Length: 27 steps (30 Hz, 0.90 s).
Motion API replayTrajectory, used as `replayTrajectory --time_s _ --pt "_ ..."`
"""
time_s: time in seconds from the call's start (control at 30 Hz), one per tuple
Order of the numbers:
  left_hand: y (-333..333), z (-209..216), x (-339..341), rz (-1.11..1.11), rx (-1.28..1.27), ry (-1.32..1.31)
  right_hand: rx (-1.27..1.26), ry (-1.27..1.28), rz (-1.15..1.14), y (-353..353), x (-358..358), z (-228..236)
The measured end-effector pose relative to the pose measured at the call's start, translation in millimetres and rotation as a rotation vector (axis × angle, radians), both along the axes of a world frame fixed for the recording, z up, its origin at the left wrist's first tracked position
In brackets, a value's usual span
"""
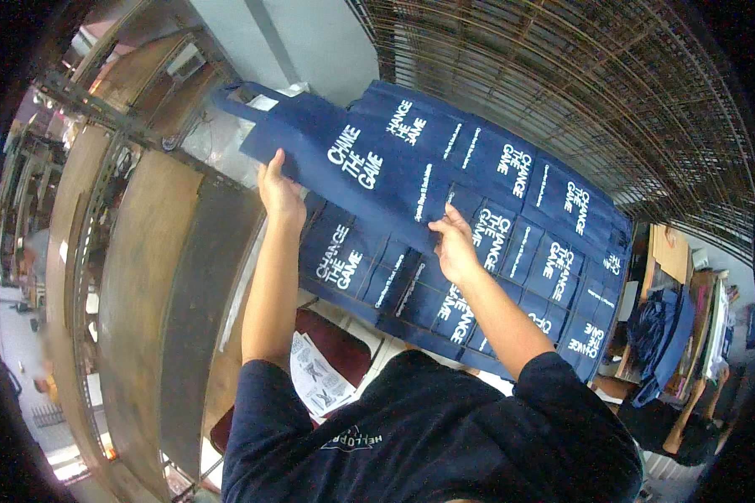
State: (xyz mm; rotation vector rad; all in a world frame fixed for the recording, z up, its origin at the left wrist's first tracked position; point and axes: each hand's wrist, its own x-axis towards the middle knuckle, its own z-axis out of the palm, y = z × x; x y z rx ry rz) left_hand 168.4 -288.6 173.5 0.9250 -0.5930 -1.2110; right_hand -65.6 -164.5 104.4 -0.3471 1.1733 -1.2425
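A navy blue tote bag point(310, 142) with white printed lettering is stretched between my two hands, its handle loop at the far left end. My left hand point(281, 191) grips the bag's near edge close to the handle end. At the other end, my right hand point(455, 243) pinches the near corner between thumb and fingers. Beneath and beyond it lie many navy printed bags point(554, 201) of the same kind, spread in overlapping rows across a work surface. Parts of these rows are hidden under the held bag and my right forearm.
Wire racks point(562, 50) rise behind the rows of bags. Metal-framed shelves with wooden boards point(143, 277) stand on the left. Below my arms is a dark red seat point(335, 335) bearing printed sheets point(320, 377). Dark blue cloth point(663, 335) hangs at the right, beside cardboard point(669, 251).
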Motion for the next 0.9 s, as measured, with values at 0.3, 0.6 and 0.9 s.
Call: replayTrajectory --time_s 0.3,0.6,0.9 --pt "-50 -176 36 -0.043 0.545 -0.274 0.112 0.686 -0.044 -31 15 -144" --pt "-31 -206 23 0.034 0.592 -0.474 0.215 0.888 -0.076 -26 10 -165" --pt "-23 -210 30 -0.03 0.519 -0.501 0.217 0.955 -0.113 -24 9 -154"
